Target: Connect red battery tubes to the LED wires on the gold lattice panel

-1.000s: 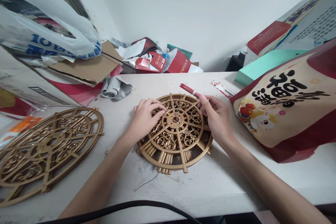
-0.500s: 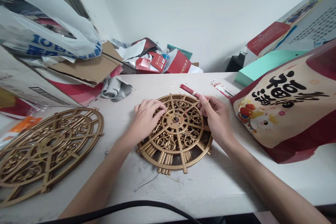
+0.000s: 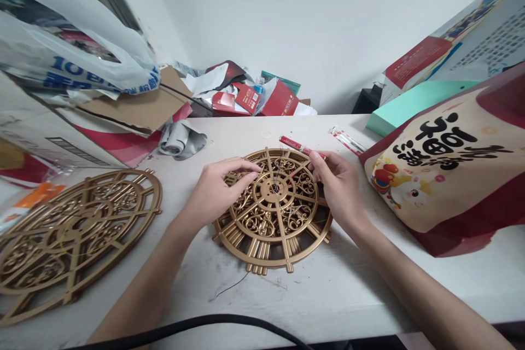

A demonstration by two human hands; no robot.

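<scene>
A round gold openwork ornament (image 3: 273, 224) lies flat on the white table (image 3: 328, 284), with thin wires crossing its centre. My left hand (image 3: 213, 191) hovers over its upper left edge, thumb and fingers pinched on a thin wire. My right hand (image 3: 340, 186) rests on the ornament's upper right edge with its fingers curled, pinching a thin red wire that runs toward the hub. A red pen-like stick (image 3: 296, 145) lies just beyond my right fingertips.
A larger gold openwork ornament (image 3: 74, 229) lies at the left. A red and cream printed bag (image 3: 447, 169) stands at the right. A grey rolled cloth (image 3: 180, 139), cardboard boxes (image 3: 135, 106) and red packets (image 3: 279, 99) crowd the back. A black cable (image 3: 205, 321) crosses the near edge.
My left hand has lifted off the ornament and drawn a little to the left, fingers now pinched. My right hand has barely moved.
</scene>
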